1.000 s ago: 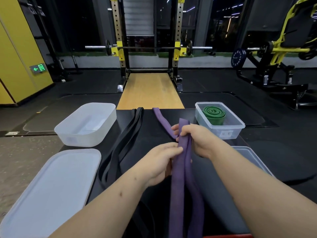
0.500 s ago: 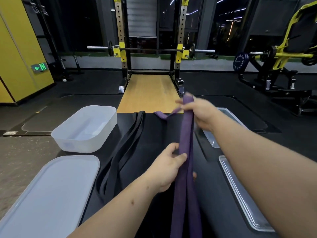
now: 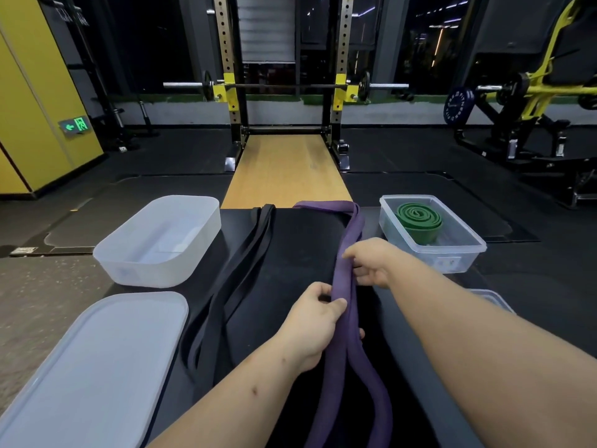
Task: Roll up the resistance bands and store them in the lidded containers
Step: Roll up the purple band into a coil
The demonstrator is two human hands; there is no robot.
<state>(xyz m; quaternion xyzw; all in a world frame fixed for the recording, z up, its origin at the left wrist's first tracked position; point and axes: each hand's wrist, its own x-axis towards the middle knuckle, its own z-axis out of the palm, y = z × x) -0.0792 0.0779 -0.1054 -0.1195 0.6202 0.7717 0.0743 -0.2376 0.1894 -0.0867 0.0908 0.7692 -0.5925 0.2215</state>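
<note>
Purple band: unrolled, stretched lengthwise along the black table.
Black band: flat, to its left.
Left hand: gripping the purple band.
Right hand: pinching it just beyond.
Green band: coiled inside the clear container.

The purple band ran off the frame at 6 o'clock. The left hand grip kept most fingers hidden behind that band. The black band was hidden under the left forearm. The white lid, 8 o'clock, was cropped; the right forearm covered most of the clear lid. The label on the container was illegible.
</note>
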